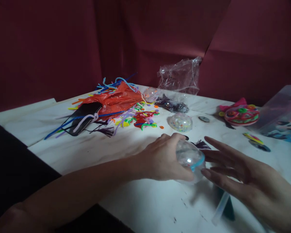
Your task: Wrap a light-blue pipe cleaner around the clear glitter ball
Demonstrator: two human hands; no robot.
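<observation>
My left hand (163,158) is closed around a clear plastic ball (190,157), with the thumb on its near side and the fingers over the top. A light blue strip runs across the ball's right side. Just to the right, my right hand (244,178) has its fingers stretched out and apart, the tips close to the ball; whether they touch it I cannot tell. Behind the ball lies a dark tassel (202,145). Below my right hand lies a translucent stick (220,209) beside a dark green piece (230,208), partly covered by the hand.
A clear dome with coloured dots (180,122) stands beyond my hands. Further left are a black phone (84,118), red plastic (118,97) and scattered pipe cleaners (145,119). A crumpled clear bag (179,76) stands behind; a decorated round piece (242,113) lies right.
</observation>
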